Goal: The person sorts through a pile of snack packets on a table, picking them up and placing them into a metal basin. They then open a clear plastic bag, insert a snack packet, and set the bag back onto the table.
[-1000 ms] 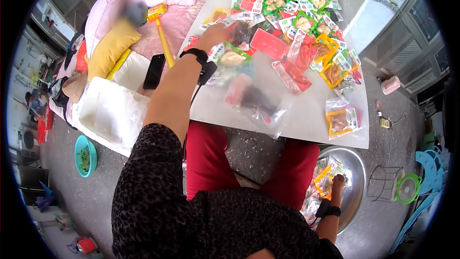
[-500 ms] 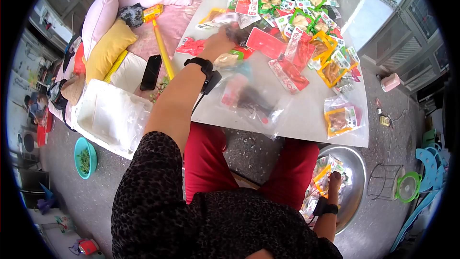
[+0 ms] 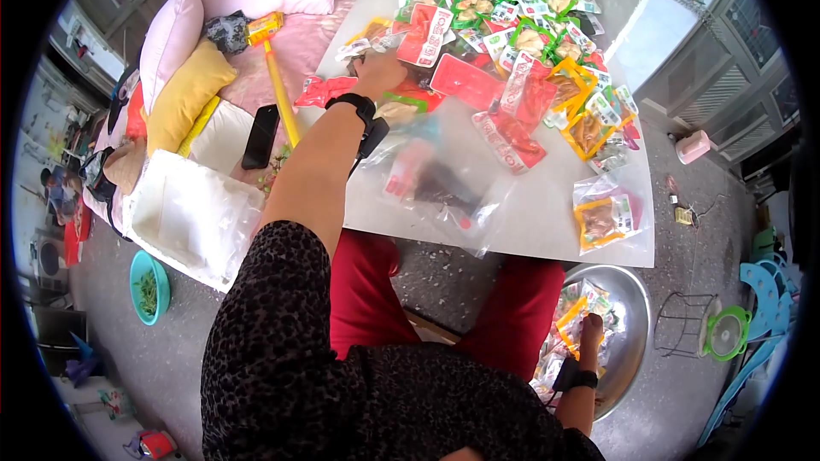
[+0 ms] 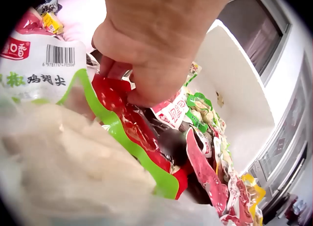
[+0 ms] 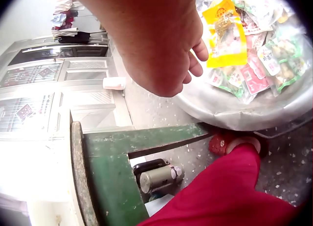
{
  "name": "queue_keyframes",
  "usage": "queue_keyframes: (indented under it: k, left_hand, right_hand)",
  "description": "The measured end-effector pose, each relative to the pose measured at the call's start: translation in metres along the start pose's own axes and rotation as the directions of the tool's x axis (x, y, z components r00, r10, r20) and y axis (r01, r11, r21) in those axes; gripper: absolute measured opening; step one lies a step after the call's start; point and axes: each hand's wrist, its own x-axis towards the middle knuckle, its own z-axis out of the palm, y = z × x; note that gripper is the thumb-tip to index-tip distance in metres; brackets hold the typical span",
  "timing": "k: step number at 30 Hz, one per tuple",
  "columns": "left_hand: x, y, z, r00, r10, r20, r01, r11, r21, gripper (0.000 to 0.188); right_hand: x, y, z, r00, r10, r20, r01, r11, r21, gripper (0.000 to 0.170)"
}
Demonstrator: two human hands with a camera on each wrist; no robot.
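Observation:
My left hand [image 3: 380,75] reaches over the table among food packets, its fingers curled onto one; a dark bit shows at its fingertips. In the left wrist view a red packet [image 4: 139,125] lies right under the thumb, behind a green-edged packet [image 4: 73,152] marked as chicken wing tips. Nearby on the table are a red-and-white packet [image 3: 424,34] and a clear bag [image 3: 444,188] with dark contents. My right hand [image 5: 168,49] hangs over the rim side of a metal basin [image 5: 234,113], fingers loosely bent, beside a yellow-edged packet [image 5: 227,35].
A foam box [image 3: 641,0] full of packets stands at the table's back. Another foam box [image 3: 192,213] sits at left, near a phone [image 3: 260,137] and a yellow-handled tool [image 3: 280,90]. A green bowl [image 3: 149,288] stands on the floor; a green wooden stool [image 5: 107,177] is below.
My left hand has shifted slightly left over the packets. The red-and-white packet beside it has slid down toward the hand. My right hand stays over the basin, hardly moved.

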Motion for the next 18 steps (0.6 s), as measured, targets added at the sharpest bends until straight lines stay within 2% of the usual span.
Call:
queue_keyframes:
  k: [1,2,3,6,7,8,10,11,13,16,18]
  left_hand:
    - [0.004,0.000,-0.002,1.000,-0.024,0.017,0.024,0.999,0.033,0.044]
    - [0.010,-0.003,0.001,0.999,0.002,0.044,-0.001,1.000,-0.029,0.044]
    - [0.017,-0.008,0.005,0.997,0.030,0.068,-0.023,0.996,-0.090,0.044]
    - [0.022,-0.014,0.007,0.988,0.139,0.071,-0.124,0.975,-0.183,0.041]
    - [0.018,-0.012,0.000,0.981,0.182,0.072,-0.166,0.968,-0.187,0.040]
    - [0.015,-0.010,-0.005,0.971,0.226,0.072,-0.209,0.959,-0.192,0.039]
    - [0.016,-0.007,-0.006,0.980,0.174,0.097,-0.139,0.947,-0.290,0.035]
    - [0.019,-0.006,-0.007,0.983,0.149,0.111,-0.104,0.936,-0.337,0.034]
    - [0.025,-0.006,-0.011,0.920,0.391,0.004,-0.331,0.786,-0.522,0.031]
    - [0.029,0.011,-0.027,0.940,0.307,0.152,-0.097,0.663,-0.742,0.038]
    - [-0.015,0.044,-0.079,0.949,0.238,0.207,0.037,0.568,-0.822,0.038]
  right_hand:
    - [0.000,0.000,0.001,1.000,0.015,-0.022,-0.015,1.000,0.020,0.010]
    - [-0.004,-0.006,0.002,0.999,0.032,-0.042,-0.031,0.999,0.040,0.009]
    - [-0.010,-0.020,0.002,0.998,-0.055,-0.042,0.055,0.998,0.010,0.007]
    - [-0.001,-0.007,0.002,0.999,-0.031,0.008,0.032,0.999,-0.026,0.006]
    - [0.006,0.001,0.000,0.994,-0.056,0.093,0.060,0.997,-0.043,0.006]
    - [0.008,0.004,0.004,0.993,-0.089,0.081,0.091,0.996,-0.014,0.007]
    - [0.010,0.011,0.009,0.987,-0.154,0.053,0.152,0.987,0.044,0.010]
    - [0.011,0.012,0.010,0.990,-0.135,0.036,0.133,0.990,0.052,0.010]
    - [0.012,0.013,0.013,0.995,-0.096,0.000,0.096,0.993,0.071,0.010]
    - [0.012,0.015,0.011,0.993,-0.119,-0.026,0.121,0.988,0.099,0.012]
    - [0.008,0.009,0.009,0.993,-0.114,-0.023,0.116,0.987,0.113,0.013]
